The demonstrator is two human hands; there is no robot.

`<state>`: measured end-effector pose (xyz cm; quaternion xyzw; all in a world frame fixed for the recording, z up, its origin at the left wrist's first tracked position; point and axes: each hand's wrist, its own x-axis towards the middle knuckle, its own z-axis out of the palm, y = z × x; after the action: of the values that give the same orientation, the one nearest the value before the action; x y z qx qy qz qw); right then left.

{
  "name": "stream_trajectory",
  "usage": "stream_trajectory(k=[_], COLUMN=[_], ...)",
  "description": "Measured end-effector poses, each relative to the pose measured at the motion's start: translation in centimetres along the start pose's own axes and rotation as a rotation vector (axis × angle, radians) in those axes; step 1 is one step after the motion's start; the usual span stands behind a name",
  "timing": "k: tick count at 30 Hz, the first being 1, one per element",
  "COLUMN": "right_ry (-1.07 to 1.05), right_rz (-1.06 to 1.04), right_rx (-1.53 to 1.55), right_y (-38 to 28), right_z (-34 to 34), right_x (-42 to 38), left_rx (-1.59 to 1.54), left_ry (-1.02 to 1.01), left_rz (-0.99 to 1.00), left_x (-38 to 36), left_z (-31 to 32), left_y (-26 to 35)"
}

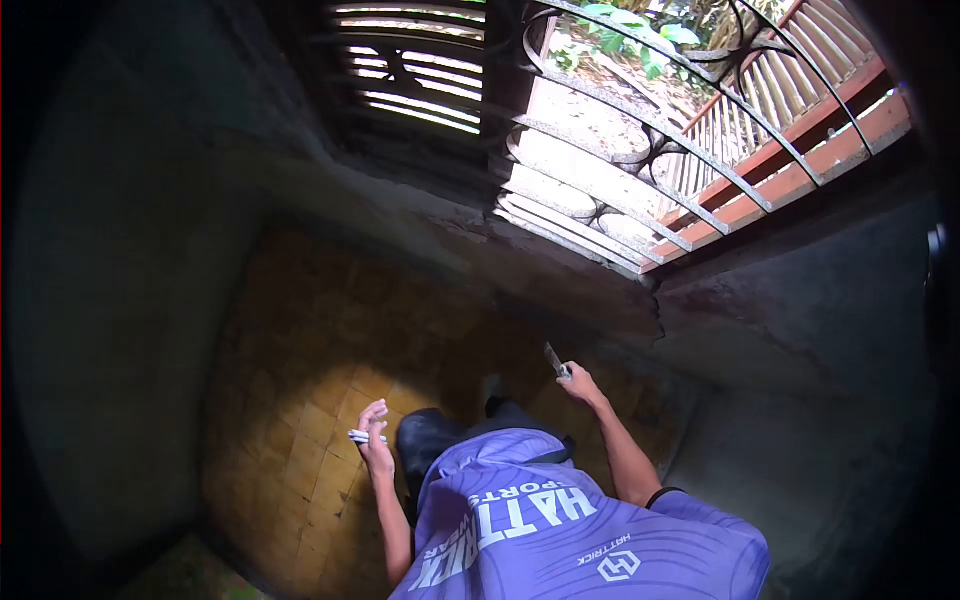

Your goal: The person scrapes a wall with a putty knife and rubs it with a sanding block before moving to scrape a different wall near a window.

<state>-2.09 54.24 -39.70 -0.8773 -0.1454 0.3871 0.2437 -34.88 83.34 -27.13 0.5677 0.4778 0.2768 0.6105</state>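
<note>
Looks like carrying, no contact work. Right hand (578,380) closed round a bladed tool (553,358), lower centre; left hand (376,450) part-curled, gripping slim pale things (361,437), lower left, over floor (310,450). Any move calls for minding the blade.

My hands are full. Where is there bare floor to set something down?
The sunlit tiles between the left hand and left-side wall look bare. It's crowded between the hands, around the legs. Floor beyond the blade in the right hand is too dim to judge.
</note>
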Motion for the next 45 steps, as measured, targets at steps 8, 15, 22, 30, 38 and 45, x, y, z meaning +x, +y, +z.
stream_trajectory(k=[8,15,22,30,38,45], right_ry=[-0.088,0.115,-0.107,0.171,0.522,0.496], right_rz=[0.078,-0.253,0.04,-0.015,-0.328,-0.37], right_rx=[-0.051,0.086,0.695,0.375,0.064,0.193], right_y=[7.5,10.9,6.5,6.6,6.5,5.0], right_z=[3.0,-1.2,-11.1,-17.9,-15.9,-16.0], right_x=[-2.0,-6.0,-9.0,-0.2,6.0,6.2], left_rx=[0.307,0.42,0.266,0.171,0.243,0.221], left_ry=[-0.105,-0.339,-0.363,-0.135,0.077,0.138], left_rz=[0.042,0.341,0.171,0.003,-0.063,-0.047], left_x=[-7.6,-14.4,-20.1,-25.9,-28.2,-28.7], left_z=[1.0,6.5,10.7,11.1,18.3,24.7], left_y=[-1.6,-2.6,-6.3,-9.2,-9.3,-6.5])
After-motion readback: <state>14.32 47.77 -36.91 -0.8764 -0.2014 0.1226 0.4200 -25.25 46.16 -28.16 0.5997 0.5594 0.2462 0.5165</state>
